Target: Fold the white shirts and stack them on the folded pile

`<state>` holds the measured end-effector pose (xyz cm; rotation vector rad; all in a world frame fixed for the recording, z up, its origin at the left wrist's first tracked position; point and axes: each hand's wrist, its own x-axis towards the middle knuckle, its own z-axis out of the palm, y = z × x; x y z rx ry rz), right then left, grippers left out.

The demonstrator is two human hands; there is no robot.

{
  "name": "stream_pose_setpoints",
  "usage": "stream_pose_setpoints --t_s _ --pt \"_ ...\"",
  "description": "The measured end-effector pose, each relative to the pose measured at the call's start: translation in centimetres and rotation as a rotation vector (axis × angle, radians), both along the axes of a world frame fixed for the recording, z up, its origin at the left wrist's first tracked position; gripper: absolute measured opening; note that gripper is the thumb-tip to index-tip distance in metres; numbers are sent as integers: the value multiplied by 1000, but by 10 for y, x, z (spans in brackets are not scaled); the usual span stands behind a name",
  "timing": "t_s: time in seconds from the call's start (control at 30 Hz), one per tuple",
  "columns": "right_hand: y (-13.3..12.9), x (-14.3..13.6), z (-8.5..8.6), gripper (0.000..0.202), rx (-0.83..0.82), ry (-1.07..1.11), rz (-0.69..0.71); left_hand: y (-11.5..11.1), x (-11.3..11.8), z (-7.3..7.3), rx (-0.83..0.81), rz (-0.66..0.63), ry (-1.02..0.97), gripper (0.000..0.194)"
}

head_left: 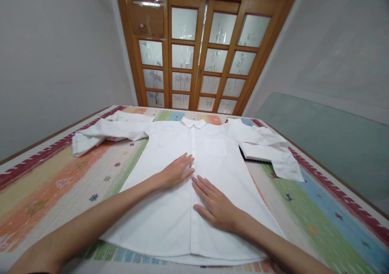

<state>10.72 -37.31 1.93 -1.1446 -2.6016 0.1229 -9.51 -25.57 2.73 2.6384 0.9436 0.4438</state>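
A white button-up shirt lies spread face up, its collar at the far end and both sleeves bent outward. My left hand rests on the shirt's front just left of the button strip, fingers stretched and thumb apart. Slightly nearer, my right hand lies flat to the right of the strip, fingers extended toward the left hand. Neither hand holds anything. A small button shows between the fingertips of the two hands.
A patterned, striped cloth covers the surface under the shirt. A dark-edged item sticks out from beneath the right sleeve. Wooden doors with glass panes stand beyond, between grey walls; a pale green panel is at the right.
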Motion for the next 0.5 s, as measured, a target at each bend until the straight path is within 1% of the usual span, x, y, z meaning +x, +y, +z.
stream_pose_setpoints --t_s 0.07,0.17,0.23,0.3,0.33,0.4,0.5 --pt "-7 1 -2 68 -26 -48 8 8 4 -6 -3 -38 65 59" --pt "-20 5 1 81 -64 -85 12 12 3 -11 25 -65 106 63" --pt "-25 13 3 89 -93 -113 8 12 -1 -11 38 -59 115 63" --pt "-26 24 1 94 -103 -134 -29 12 -6 -9 39 -42 129 64" --pt "-25 32 -2 94 -96 -138 -71 13 -10 -7 37 -27 138 65" --pt "-21 47 -11 88 -57 -137 -202 19 -17 -5 25 20 162 67" --pt "-18 65 -26 79 35 -137 -408 40 -31 -5 3 156 230 69"
